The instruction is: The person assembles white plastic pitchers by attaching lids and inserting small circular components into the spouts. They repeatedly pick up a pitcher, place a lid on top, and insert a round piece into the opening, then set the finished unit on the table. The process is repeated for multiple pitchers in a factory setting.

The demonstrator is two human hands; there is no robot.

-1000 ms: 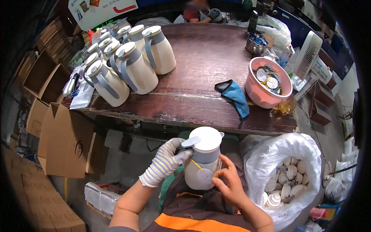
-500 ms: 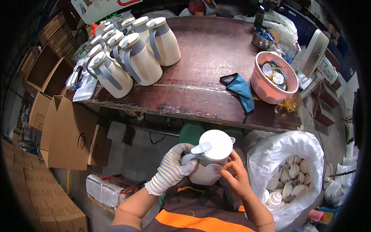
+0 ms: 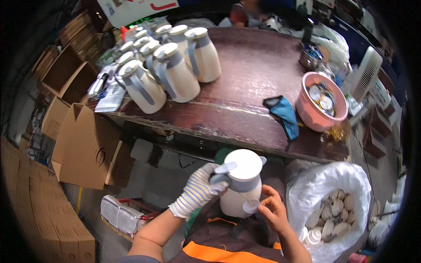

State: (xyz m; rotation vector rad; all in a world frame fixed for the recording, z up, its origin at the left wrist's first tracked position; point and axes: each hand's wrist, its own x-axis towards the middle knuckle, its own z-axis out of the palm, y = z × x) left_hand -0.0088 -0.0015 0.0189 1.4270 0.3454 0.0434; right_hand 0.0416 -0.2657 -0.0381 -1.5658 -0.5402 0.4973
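The left hand [image 3: 198, 191], in a striped knit glove, is closed around the grey handle of a cream jug [image 3: 241, 182] held upright in front of the person's chest, just below the near edge of the dark wooden table [image 3: 258, 83]. The bare right hand [image 3: 273, 209] rests against the lower side of the jug, its fingertips pinching a small round white tag [image 3: 251, 205] that touches the jug's body.

On the far left part of the table stands a cluster of matching cream jugs [image 3: 169, 65] with grey handles and bands, packed close together. Beside them, at the table's left edge, lie flat silvery packets [image 3: 108, 98]. A blue and black cloth [image 3: 283, 114] lies near the right side of the table, just beside a pink bowl [image 3: 322, 108] holding round metal pieces.

To the right of the person, a large white plastic sack [image 3: 333, 210] sits open, full of round cream caps. On the floor at the left are open brown cardboard boxes [image 3: 85, 144], one with a round dark mark printed on its side, and below them a wrapped grey bundle [image 3: 120, 215]. At the top, behind the table, hangs a white sign [image 3: 136, 6] with red marking.
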